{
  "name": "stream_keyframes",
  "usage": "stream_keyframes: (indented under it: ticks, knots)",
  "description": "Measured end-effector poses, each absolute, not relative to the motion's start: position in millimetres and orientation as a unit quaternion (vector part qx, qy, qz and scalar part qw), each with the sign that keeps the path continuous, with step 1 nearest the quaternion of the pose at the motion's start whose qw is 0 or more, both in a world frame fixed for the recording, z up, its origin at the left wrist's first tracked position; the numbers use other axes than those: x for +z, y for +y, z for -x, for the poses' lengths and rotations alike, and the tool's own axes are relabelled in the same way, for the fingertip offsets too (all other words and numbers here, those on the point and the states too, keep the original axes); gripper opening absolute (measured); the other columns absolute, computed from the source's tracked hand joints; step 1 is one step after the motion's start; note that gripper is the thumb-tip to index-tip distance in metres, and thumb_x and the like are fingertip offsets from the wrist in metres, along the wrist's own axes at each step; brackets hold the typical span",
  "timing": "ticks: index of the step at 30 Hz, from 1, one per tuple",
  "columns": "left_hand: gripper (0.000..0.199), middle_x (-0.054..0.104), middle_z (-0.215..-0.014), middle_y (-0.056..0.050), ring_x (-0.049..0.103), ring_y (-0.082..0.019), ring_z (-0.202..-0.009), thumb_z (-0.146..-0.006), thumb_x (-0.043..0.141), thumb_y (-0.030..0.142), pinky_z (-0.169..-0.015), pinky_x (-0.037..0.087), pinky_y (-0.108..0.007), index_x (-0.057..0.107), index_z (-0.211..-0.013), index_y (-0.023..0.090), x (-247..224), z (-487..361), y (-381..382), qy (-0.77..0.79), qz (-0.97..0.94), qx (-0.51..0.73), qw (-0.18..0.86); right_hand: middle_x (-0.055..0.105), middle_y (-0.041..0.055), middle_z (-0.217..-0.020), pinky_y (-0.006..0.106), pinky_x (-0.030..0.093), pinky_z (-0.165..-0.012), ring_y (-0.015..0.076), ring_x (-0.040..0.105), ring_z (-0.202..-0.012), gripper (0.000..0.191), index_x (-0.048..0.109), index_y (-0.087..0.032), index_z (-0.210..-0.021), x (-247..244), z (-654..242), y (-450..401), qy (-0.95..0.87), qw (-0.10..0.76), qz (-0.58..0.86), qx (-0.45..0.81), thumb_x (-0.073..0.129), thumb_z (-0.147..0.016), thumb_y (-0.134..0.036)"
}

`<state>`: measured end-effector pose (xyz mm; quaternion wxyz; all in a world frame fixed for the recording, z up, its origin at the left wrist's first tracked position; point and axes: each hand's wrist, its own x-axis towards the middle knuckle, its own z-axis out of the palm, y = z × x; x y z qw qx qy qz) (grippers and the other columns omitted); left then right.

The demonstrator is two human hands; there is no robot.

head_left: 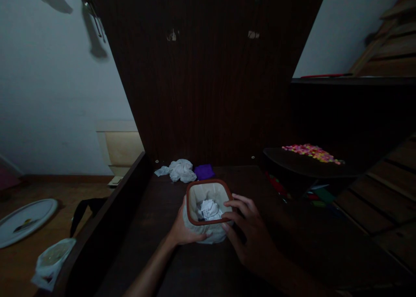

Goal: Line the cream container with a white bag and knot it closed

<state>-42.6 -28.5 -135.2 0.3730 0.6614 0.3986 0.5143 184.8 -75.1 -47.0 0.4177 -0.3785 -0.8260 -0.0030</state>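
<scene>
A small bin (209,183) with a brown rim and a pale plastic liner stands on the dark wooden surface in front of me. Crumpled white paper (209,210) lies inside it. My left hand (183,228) is wrapped round the bin's left side, its thumb across the front below the rim. On the right, my right hand (243,227) touches the rim with bent, slightly spread fingertips. Behind the bin are a crumpled white plastic bag (181,170) and a folded purple cloth or bag (204,171).
A dark upright panel (208,93) closes off the back. To the right, a rounded shelf (286,159) bears small pink and yellow pieces. A raised board (107,219) edges the left side; beyond it on the floor are a white bag (53,262) and a round white lid or tray (29,221).
</scene>
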Motion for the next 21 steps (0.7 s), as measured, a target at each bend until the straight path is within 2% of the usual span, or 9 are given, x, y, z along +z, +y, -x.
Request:
stream_keyframes:
  ticks: [4,9,14,21]
  knots:
    - [0.111,0.063,-0.132,-0.011,0.061,-0.039,-0.122,-0.051,0.092,0.045,-0.108,0.049,-0.062,0.039,-0.147,0.028,-137,43,-29,0.408,-0.66,0.51,0.372,0.063,0.0103,-0.121,0.055,0.049,-0.097,0.0318,0.048,-0.126,0.015,0.063,-0.023,-0.101,-42,-186,-76,-0.831,0.4,0.386,0.009,0.058,-0.092,-0.013]
    - [0.111,0.062,-0.133,-0.017,0.061,-0.039,-0.123,-0.055,0.091,0.042,-0.109,0.046,-0.062,0.035,-0.148,0.018,-137,46,-29,0.398,-0.675,0.492,0.38,0.065,0.0078,-0.118,0.056,0.047,-0.098,0.031,0.049,-0.125,0.014,0.062,-0.025,-0.099,-38,-186,-71,-0.842,0.383,0.379,0.029,0.054,-0.096,-0.014]
    - [0.111,0.06,-0.137,-0.017,0.058,-0.04,-0.127,-0.055,0.092,0.036,-0.113,0.041,-0.063,0.035,-0.149,0.02,-132,47,-30,0.393,-0.678,0.488,0.384,0.067,0.0075,-0.112,0.053,0.046,-0.097,0.0288,0.053,-0.119,0.014,0.062,-0.024,-0.099,-24,-186,-66,-0.84,0.397,0.368,0.028,0.051,-0.099,-0.015]
    - [0.104,0.064,-0.134,-0.016,0.059,-0.04,-0.127,-0.051,0.094,0.035,-0.11,0.046,-0.06,0.046,-0.142,0.02,-125,44,-33,0.403,-0.662,0.48,0.411,0.068,0.0071,-0.106,0.045,0.049,-0.093,0.026,0.057,-0.111,0.013,0.065,-0.021,-0.09,3,-186,-53,-0.834,0.418,0.359,0.022,0.057,-0.098,-0.016]
